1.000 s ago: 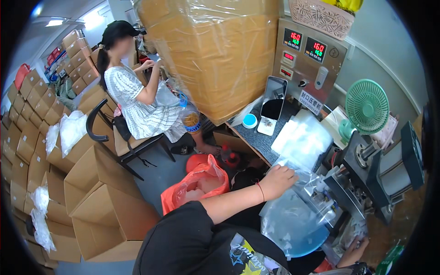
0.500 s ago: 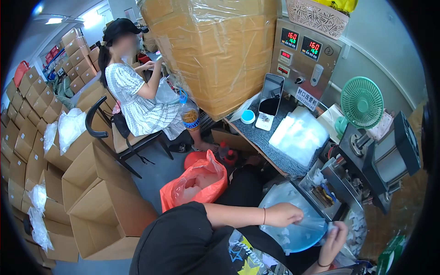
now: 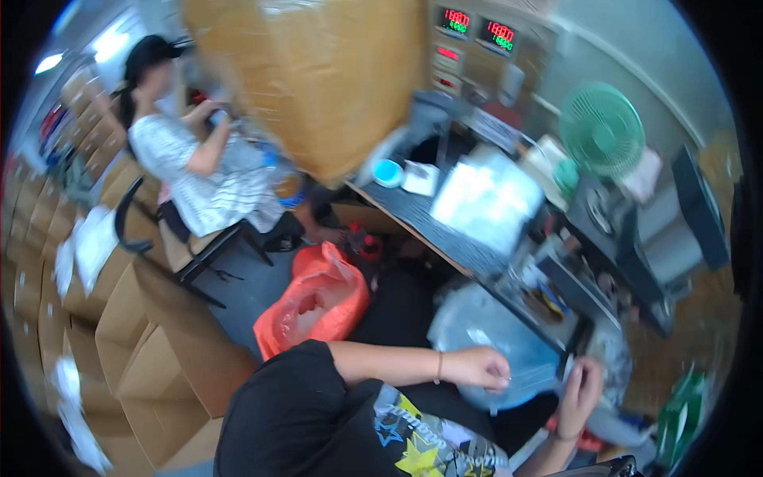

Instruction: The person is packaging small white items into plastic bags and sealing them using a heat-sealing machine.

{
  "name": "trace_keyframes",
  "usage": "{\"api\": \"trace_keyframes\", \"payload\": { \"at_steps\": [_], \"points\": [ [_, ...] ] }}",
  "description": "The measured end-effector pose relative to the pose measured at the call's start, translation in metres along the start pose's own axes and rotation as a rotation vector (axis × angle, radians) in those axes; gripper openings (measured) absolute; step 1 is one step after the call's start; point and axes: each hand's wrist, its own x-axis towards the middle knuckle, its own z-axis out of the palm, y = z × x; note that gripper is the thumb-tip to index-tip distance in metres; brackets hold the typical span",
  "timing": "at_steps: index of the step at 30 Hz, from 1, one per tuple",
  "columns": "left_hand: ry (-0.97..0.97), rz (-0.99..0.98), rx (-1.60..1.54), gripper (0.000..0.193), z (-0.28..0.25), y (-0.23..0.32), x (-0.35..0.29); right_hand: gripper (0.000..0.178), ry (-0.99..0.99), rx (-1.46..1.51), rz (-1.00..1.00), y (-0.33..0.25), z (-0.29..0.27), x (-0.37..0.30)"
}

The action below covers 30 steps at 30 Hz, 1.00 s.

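My left hand (image 3: 480, 368) is over a translucent blue basin (image 3: 531, 338), its fingers curled in. Whatever it grips is too small and blurred to name. At the basin's right edge, my right hand (image 3: 584, 389) is raised with thumb and fingertips drawn together, and its hold is likewise unclear. A faint clear plastic strip (image 3: 531, 380) shows between the hands above the basin, but I cannot tell if either hand touches it. Small pale pieces lie inside the basin.
A worktop (image 3: 413, 216) bears clear plastic bags (image 3: 485, 199), a blue-lidded jar (image 3: 387, 172) and a green fan (image 3: 602, 129). Black machinery (image 3: 675, 230) stands at right. A red bag (image 3: 274, 326) and open cartons (image 3: 163, 366) are left. Another person (image 3: 187, 159) sits beyond.
The whole view has shifted and blurred, so the surroundings sit further left. The clear plastic stretched between my hands earlier is now only faintly visible; my hands are slightly further apart.
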Motion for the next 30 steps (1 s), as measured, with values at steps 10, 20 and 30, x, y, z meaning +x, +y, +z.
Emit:
{"api": "trace_keyframes", "payload": {
  "at_steps": [10, 20, 30],
  "points": [
    [0.008, -0.257, -0.302, 0.027, -0.006, 0.023, 0.0, 0.01, -0.215, 0.099, -0.104, 0.013, 0.007, 0.037],
    [0.158, -0.427, -0.461, 0.026, -0.017, 0.02, 0.018, 0.029, -0.099, -0.944, 0.328, 0.081, -0.062, 0.03],
    [0.349, -0.251, -0.558, 0.03, -0.054, 0.036, 0.035, 0.023, 0.014, -0.701, 0.169, 0.128, -0.036, 0.038]
  ]
}}
